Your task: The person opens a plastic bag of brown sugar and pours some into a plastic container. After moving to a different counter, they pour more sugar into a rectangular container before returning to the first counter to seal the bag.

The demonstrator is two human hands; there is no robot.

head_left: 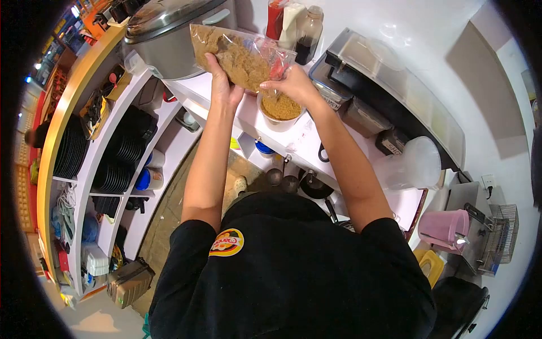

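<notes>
Bag (pixel 234 55) is lying clasped in the left fingers (pixel 211 62), right fingers (pixel 275 85) pinching its end, seemingly steadying it over the tub (pixel 279 121).

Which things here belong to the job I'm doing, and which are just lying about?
Likely the job:
- plastic bag, held by left hand and right hand
- tub of brown crumbs below it

Apparently just lying about:
- lidded pot
- dark bottle
- pink bucket
</notes>
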